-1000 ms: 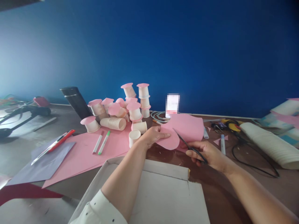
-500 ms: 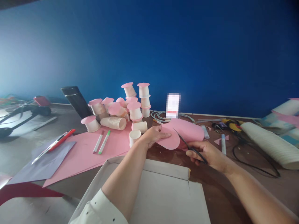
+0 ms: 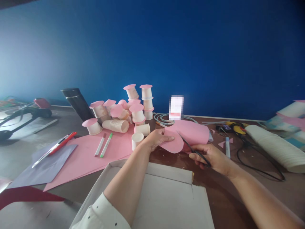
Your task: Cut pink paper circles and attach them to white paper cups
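Observation:
My left hand (image 3: 158,139) pinches a sheet of pink paper (image 3: 190,132), thumb on top. The sheet curls over at the right, and its near edge is cut in a rounded curve. Black scissors (image 3: 199,155) are gripped in my right hand (image 3: 207,156), with their blades at the paper just right of my left thumb. Left of my left hand, a small white paper cup (image 3: 137,140) stands upright and another cup (image 3: 143,129) lies on its side. Behind them are several cups topped with pink paper discs (image 3: 137,108), some stacked.
Pink sheets (image 3: 83,159) with two markers (image 3: 106,145), a grey sheet (image 3: 52,168) and a red cutter (image 3: 58,147) lie left. A white cardboard piece (image 3: 173,200) is in front. Right are a marker (image 3: 227,148), black cable (image 3: 259,170) and a long cup stack (image 3: 274,148).
Almost nothing differs. The curled right part of the pink paper has shifted very slightly; both hands and the scissors stay in nearly the same place.

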The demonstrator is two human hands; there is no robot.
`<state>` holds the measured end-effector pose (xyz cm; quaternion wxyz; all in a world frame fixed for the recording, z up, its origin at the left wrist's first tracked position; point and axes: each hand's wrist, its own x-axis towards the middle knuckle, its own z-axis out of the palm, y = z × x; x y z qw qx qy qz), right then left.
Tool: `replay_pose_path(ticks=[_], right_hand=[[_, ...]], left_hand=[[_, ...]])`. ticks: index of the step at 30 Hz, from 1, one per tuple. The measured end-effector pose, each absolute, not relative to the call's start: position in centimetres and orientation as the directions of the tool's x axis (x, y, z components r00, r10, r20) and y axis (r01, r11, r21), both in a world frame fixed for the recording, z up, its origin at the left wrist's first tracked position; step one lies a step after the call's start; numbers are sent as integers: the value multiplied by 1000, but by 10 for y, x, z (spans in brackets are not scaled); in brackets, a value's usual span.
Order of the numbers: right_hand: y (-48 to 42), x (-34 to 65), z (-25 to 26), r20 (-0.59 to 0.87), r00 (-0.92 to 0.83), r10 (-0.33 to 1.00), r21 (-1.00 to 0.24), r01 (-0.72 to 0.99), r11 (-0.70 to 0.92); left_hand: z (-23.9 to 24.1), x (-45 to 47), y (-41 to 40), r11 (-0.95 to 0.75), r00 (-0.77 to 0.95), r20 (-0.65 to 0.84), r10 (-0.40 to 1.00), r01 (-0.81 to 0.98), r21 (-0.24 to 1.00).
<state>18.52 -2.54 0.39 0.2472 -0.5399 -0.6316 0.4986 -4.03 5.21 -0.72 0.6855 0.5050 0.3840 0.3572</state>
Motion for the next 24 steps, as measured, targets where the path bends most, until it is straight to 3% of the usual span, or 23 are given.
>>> replay_pose_path(ticks=[24], right_hand=[[-26,184,4,-232,-250,940,-898,426,-108]], left_hand=[[-14,-39,57,193,393,-108,913,-184,964]])
